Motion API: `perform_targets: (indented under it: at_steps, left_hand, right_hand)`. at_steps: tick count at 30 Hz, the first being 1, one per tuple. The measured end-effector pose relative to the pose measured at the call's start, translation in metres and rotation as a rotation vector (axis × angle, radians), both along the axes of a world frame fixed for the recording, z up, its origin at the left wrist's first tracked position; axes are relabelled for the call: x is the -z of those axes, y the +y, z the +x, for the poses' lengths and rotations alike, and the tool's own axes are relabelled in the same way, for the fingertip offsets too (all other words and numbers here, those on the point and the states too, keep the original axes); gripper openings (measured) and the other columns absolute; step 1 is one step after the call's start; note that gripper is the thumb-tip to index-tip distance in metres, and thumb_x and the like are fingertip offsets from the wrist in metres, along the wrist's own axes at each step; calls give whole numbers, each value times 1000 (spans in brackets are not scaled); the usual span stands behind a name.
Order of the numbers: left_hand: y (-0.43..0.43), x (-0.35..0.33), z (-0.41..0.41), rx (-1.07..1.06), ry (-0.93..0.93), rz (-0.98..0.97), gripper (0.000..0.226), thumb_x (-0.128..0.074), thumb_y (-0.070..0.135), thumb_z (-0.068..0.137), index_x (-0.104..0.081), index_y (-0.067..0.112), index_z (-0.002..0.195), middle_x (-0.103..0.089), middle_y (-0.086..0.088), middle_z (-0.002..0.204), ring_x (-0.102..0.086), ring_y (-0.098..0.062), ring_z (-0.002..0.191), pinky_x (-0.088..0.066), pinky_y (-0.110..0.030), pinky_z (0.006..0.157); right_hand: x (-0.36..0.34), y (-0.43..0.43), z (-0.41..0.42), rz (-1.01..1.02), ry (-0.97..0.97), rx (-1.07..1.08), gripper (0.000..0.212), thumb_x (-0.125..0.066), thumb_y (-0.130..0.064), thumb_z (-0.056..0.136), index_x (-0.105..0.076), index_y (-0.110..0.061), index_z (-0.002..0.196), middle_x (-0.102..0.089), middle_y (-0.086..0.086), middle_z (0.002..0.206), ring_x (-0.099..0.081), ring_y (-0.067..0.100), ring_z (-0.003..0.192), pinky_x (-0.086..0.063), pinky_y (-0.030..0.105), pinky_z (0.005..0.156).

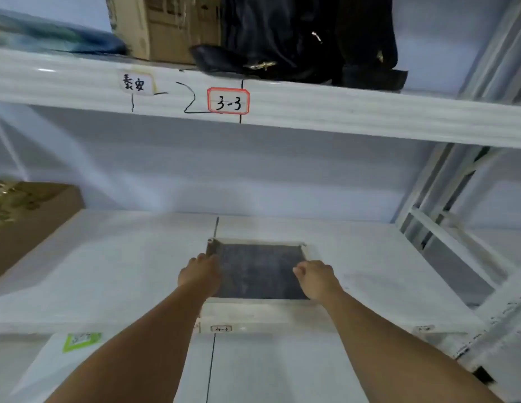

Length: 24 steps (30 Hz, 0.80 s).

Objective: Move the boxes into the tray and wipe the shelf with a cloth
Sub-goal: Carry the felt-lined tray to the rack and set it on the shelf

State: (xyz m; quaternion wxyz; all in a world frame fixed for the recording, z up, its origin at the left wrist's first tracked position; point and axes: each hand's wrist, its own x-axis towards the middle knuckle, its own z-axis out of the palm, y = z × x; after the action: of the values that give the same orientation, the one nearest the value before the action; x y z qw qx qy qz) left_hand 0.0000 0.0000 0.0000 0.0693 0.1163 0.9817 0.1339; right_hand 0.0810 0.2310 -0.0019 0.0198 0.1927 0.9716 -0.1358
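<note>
Head view: both bare arms stretch straight forward and slightly inward over the white shelf [369, 257]. The tray [259, 311], with pale walls and a dark floor, stands on this shelf near its front edge, above a small label [221, 328]. The left hand [199, 273] grasps the tray's left wall, knuckles up. The right hand [314, 276] grasps the right wall, its fingers curled over the rim. A cardboard box [29, 222] stands on the same shelf at far left, well apart from the tray. The upper shelf carries a red-edged "3-3" label [228, 100], another carton [166, 27] and dark boots [297, 48].
</note>
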Motion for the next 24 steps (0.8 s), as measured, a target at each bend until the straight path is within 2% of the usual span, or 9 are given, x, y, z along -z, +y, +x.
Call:
perform_targets:
  at_steps: [2, 4, 6, 9, 13, 24]
  left_hand:
    - [-4, 13, -8, -14, -18, -11, 35, -41, 14, 91, -51, 15, 124, -55, -8, 117, -52, -26, 108, -48, -42, 91]
    - [-7, 28, -11, -13, -26, 28, 35, -42, 12, 90, -51, 15, 123, -53, -8, 118, -50, -26, 110, -48, -42, 91]
    - [-10, 39, -15, -22, -37, 119, 38, -44, 11, 90, -47, 16, 127, -51, -9, 121, -49, -27, 111, -49, -42, 90]
    - [-17, 46, -22, -70, -37, 250, 44, -46, 12, 89, -43, 18, 132, -49, -9, 126, -50, -27, 112, -50, -43, 91]
    - [-22, 51, -28, -70, -55, 306, 37, -46, 12, 87, -48, 15, 124, -52, -10, 125, -53, -28, 109, -50, -46, 90]
    - [-21, 68, -27, -86, -95, 329, 27, -39, 15, 96, -46, 11, 121, -58, -12, 115, -56, -23, 95, -51, -36, 82]
  right_hand:
    - [9, -2, -6, 53, -29, 30, 32, -31, -36, 99, -54, -20, 85, -63, 12, 109, -56, 32, 105, -45, 37, 87]
    - [20, -2, -5, 31, -71, 97, 33, -34, -37, 98, -60, -19, 108, -56, 10, 119, -52, 31, 114, -45, 37, 93]
    - [33, -3, -3, -22, -122, 141, 37, -40, -37, 97, -52, -22, 129, -46, 9, 132, -47, 31, 121, -43, 37, 100]
    - [43, -4, -5, -87, -140, 171, 46, -44, -33, 96, -41, -22, 141, -35, 10, 144, -43, 30, 128, -40, 36, 105]
    - [48, -6, -7, -129, -155, 191, 51, -46, -30, 95, -36, -21, 145, -30, 9, 150, -38, 29, 132, -37, 37, 108]
    - [56, 0, -12, -60, -21, 226, 37, -45, -20, 95, -50, -20, 131, -43, 5, 137, -41, 24, 122, -46, 34, 94]
